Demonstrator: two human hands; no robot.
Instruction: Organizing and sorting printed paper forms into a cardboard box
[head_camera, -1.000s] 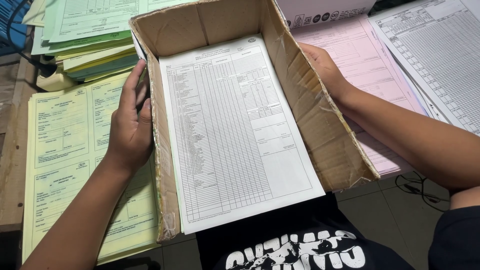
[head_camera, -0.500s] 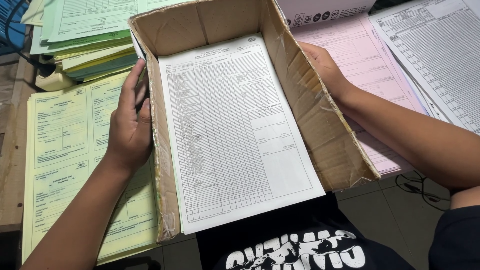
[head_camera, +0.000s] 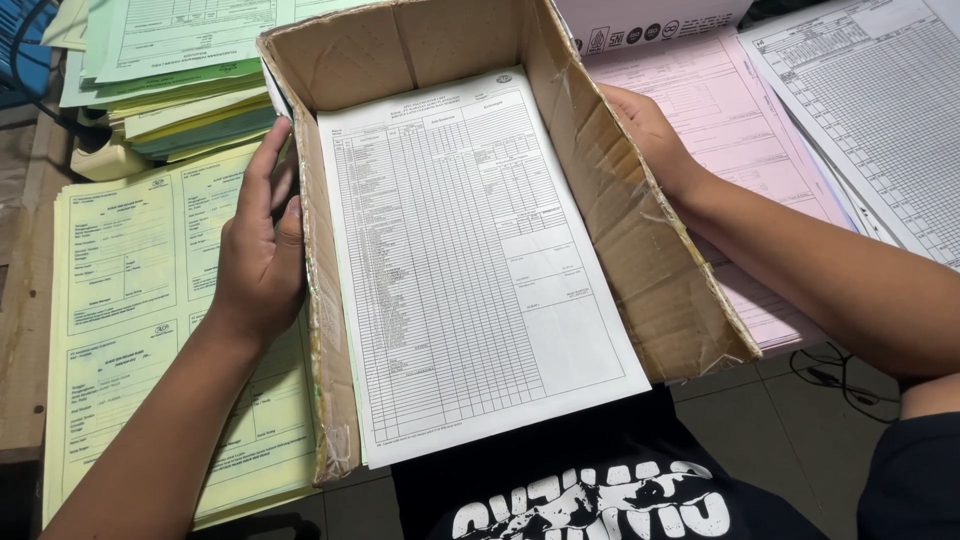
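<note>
An open brown cardboard box sits between my arms, its near end open toward my body. A stack of white printed forms lies flat inside and sticks out past that near end. My left hand presses flat against the outside of the box's left wall, fingers pointing up. My right hand grips the outside of the right wall, its fingers partly hidden behind the cardboard.
Yellow forms lie on the table under my left arm. A pile of green and yellow papers sits at the far left. Pink forms and white gridded sheets spread at the right. A cable lies on the floor.
</note>
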